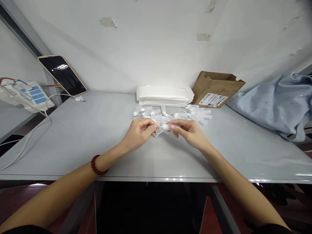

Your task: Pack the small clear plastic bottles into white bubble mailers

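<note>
My right hand (186, 130) pinches a small translucent plastic bottle (164, 126) with a white cap, tilted so its capped end points left. Facing it, my left hand (141, 131) has thumb and forefinger pressed together at the thin loop that comes off the cap. Exactly what lies between the left fingertips is too small to make out. Just behind both hands, several similar bottles (179, 114) with white caps and thin loops lie in a loose pile on the grey table (97, 130).
A stack of flat white boxes (165, 95) sits behind the pile. Right of it stands an open cardboard box (219, 87), then a light blue cloth bag (270, 97). At the left are a phone (63, 74) leaning on the wall, a power strip (36, 94) and a white cable (31, 138).
</note>
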{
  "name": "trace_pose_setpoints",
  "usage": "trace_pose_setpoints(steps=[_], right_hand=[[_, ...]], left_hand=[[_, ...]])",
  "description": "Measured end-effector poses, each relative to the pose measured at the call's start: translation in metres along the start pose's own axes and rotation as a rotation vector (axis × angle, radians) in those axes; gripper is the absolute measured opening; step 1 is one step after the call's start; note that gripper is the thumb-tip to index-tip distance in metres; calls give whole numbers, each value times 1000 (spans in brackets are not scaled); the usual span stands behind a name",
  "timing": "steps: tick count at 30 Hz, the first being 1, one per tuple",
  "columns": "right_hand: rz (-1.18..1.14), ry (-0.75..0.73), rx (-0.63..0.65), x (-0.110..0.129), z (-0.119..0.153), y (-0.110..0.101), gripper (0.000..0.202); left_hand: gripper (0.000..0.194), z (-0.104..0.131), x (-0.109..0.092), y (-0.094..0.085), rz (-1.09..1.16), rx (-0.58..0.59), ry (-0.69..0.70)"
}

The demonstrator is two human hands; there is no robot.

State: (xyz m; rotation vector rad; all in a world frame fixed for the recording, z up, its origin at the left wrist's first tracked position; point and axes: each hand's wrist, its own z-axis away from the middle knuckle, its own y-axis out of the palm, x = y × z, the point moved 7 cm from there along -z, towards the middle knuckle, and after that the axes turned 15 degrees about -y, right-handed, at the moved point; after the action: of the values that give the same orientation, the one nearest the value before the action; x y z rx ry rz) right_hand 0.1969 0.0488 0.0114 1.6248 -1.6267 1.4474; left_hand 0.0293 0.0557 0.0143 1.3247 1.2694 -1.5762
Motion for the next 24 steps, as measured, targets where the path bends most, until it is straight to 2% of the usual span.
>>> trace_pose_setpoints(steps=[12,20,24], right_hand=[[51,5,12,-3,2,3,34],[-17,32,82,-6,0,-1,31],[-52,39,91,-7,-1,-2,31]], left_hand=[[17,1,3,2,-114,4,11],[22,1,4,9,-139,167,6],[22,1,6,11,-136,192,-11]])
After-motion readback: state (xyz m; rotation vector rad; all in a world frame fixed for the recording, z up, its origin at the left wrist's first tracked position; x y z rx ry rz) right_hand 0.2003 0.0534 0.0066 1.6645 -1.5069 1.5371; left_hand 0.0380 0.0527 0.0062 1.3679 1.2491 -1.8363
